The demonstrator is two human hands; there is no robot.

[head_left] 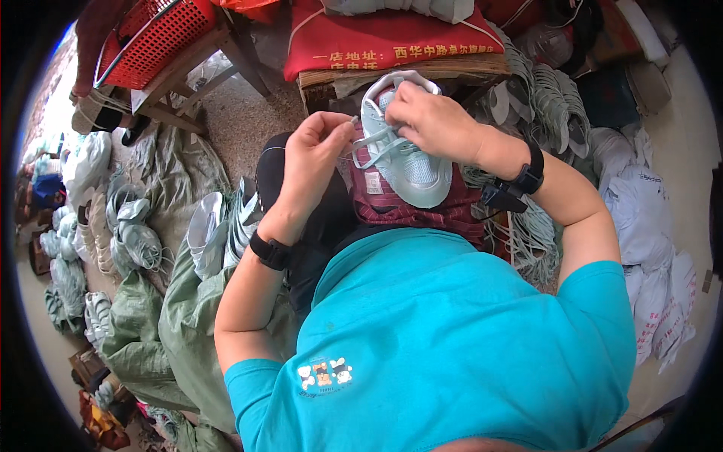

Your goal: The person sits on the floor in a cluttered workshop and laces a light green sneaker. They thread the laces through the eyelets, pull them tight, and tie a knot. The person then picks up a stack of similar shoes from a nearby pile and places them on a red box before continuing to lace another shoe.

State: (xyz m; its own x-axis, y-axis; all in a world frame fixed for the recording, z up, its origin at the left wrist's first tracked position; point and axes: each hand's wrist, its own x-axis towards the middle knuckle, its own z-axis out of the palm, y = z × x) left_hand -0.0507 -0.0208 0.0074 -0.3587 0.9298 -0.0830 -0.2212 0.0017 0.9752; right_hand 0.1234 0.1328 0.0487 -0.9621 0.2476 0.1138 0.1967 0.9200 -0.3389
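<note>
A pale mint sneaker point(419, 172) lies on the maroon striped cloth point(392, 215) over my lap, its toe toward me. My left hand point(320, 147) is beside the shoe's left edge, thumb and forefinger pinched on the end of a pale shoelace point(374, 138). The lace runs from there across to the shoe's upper. Over the tongue and eyelets is my right hand point(429, 120), its fingers closed on the lace. Those fingers partly hide the lacing and the shoe's opening.
A wooden stool point(407, 74) with a red cloth point(384, 45) stands just beyond the shoe. Rows of similar shoes point(557, 105) and hanging laces point(531, 245) are to the right. More shoes point(207, 233), green sacks point(143, 331) and a red basket point(162, 38) are on the left.
</note>
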